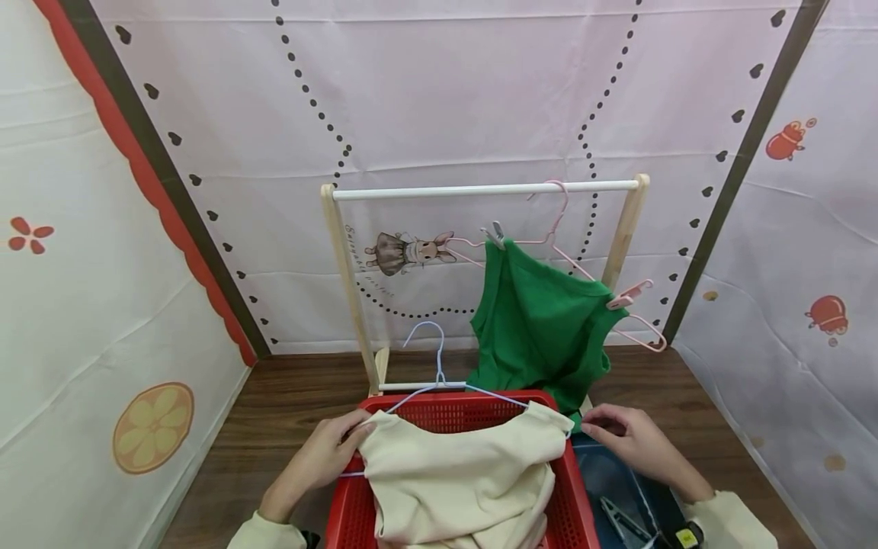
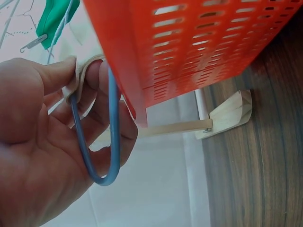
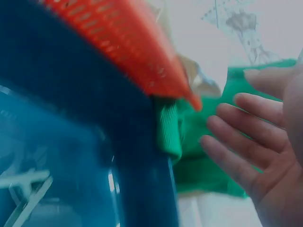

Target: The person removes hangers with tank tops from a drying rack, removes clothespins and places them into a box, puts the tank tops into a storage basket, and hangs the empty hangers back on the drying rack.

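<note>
A cream sleeveless garment [image 1: 466,476] lies over a red basket [image 1: 579,507], with a light blue hanger [image 1: 440,358] inside its neck and the hook standing up. My left hand [image 1: 322,454] pinches the garment's left shoulder; in the left wrist view the cloth [image 2: 87,61] is between thumb and fingers, beside the looped end of the hanger [image 2: 114,137]. Just off the right shoulder is my right hand [image 1: 634,442]. In the right wrist view its fingers [image 3: 251,123] are spread loosely and hold nothing; the picture there is blurred.
Behind the basket stands a wooden rack with a white rail [image 1: 439,192]. From it a green garment [image 1: 542,328] hangs on a pink hanger [image 1: 561,217], held by clips [image 1: 620,301]. A dark blue bin [image 1: 597,465] with a clothespin [image 1: 620,518] sits right of the basket.
</note>
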The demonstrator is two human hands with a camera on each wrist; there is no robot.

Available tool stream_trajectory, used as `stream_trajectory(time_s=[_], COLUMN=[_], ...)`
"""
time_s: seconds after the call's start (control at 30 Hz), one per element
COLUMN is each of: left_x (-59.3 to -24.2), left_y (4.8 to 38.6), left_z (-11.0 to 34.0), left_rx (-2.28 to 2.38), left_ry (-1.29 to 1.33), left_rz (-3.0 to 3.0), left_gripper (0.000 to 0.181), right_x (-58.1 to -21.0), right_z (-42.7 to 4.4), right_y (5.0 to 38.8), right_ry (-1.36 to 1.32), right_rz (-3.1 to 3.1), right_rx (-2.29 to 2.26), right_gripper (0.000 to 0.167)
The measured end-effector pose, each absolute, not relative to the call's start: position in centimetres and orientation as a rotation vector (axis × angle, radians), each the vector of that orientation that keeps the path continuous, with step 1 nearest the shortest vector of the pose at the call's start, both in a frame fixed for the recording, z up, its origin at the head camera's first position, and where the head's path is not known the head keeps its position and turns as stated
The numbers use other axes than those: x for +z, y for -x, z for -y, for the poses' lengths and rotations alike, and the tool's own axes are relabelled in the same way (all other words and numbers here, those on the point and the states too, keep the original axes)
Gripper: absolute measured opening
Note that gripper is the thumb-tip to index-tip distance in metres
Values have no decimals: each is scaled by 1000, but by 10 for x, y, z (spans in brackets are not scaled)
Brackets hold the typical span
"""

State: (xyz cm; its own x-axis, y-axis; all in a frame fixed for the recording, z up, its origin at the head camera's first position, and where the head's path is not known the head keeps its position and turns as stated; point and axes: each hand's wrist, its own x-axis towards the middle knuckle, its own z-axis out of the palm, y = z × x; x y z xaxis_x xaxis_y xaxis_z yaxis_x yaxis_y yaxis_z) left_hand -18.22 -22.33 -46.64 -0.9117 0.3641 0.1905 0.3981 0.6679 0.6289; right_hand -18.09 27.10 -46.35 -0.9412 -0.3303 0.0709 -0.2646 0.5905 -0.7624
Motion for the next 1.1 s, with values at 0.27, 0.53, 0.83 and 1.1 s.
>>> stream_trajectory(time_s=[0.27,0.53,0.83,1.1], left_x=[-463,-462,-460,-459], left_y=[178,175,174,172], left_z=[220,219,217,215], left_rx=[-1090,-1107,-1105,-1090], left_ry=[695,758,801,855], left_rz=[2759,2707,2669,2616], left_gripper=[12,12,12,14], right_x=[-452,-449,-448,-446], right_z=[-234,-205,-187,-181], right_y=[187,195,200,203], right_ry=[661,1049,1166,1173], right_rz=[-2908,-2837,-2743,-2697], right_rx=[-1381,-1420,-1330,-1347], right_gripper=[17,21,25,23])
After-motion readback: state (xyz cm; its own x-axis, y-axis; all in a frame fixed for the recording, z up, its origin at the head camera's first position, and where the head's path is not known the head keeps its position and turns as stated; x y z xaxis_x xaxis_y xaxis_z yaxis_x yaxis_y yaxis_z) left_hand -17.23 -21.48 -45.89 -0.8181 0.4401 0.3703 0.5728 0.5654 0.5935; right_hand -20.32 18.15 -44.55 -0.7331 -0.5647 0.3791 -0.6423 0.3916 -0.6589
